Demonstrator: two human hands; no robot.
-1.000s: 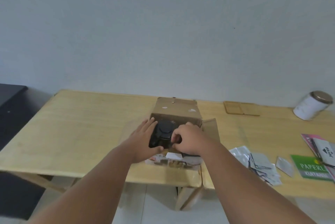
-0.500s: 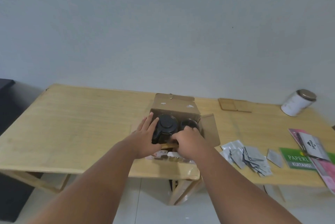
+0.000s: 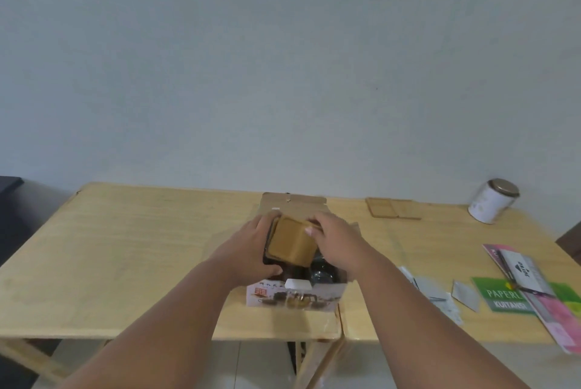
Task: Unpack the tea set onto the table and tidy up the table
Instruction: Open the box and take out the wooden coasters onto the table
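The tea set box (image 3: 295,296) stands open near the front edge of the wooden table (image 3: 125,247), its back flap raised. Over the opening, both hands hold a brown cardboard insert (image 3: 292,242). My left hand (image 3: 251,250) grips its left side, where something dark shows at the edge. My right hand (image 3: 336,237) curls over its top right corner. Dark tea ware (image 3: 320,274) is partly visible inside the box below the insert; the rest of the contents is hidden.
A white tin (image 3: 492,201) with a metal lid stands at the back right, with flat wooden coasters (image 3: 393,208) to its left. Silver sachets (image 3: 465,294), a green receipt book (image 3: 503,296) and pink booklets (image 3: 553,310) lie at the right. Dark furniture (image 3: 9,215) stands left of the table.
Both hands were on the black teapot in the box; now they hold a brown cardboard insert raised over the opening. The camera has tilted and moved closer.
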